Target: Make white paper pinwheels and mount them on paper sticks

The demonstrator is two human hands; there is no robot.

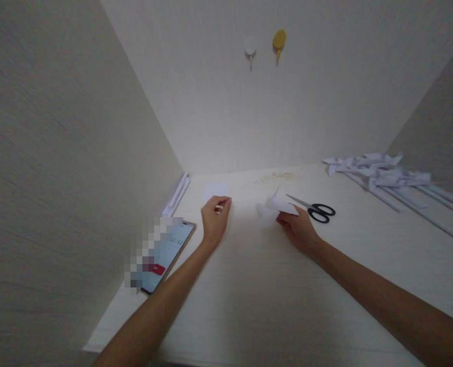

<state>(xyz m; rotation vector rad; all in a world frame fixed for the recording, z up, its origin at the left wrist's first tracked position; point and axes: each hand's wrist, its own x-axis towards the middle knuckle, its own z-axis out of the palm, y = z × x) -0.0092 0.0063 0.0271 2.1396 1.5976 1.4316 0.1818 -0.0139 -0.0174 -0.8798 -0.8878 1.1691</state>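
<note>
My right hand (pixel 297 228) grips a folded white paper (pixel 274 208) whose pointed flaps stick up and out to the left; its left side is blurred. My left hand (pixel 215 219) is closed, thumb and forefinger pressed together at the tips. Whatever may be between those fingertips is too small to make out. Just behind the left hand lies a white paper sheet (pixel 216 190), partly covered by the fingers. Scissors (pixel 312 208) with black handles rest right beside my right hand, their blades pointing to the left and away.
Several rolled paper sticks with folded paper tops (pixel 387 176) are piled at the right. Along the left wall lie white paper rolls (pixel 176 193) and a phone (pixel 169 257), partly pixelated. A white hook (pixel 250 48) and a yellow hook (pixel 279 41) are on the back wall.
</note>
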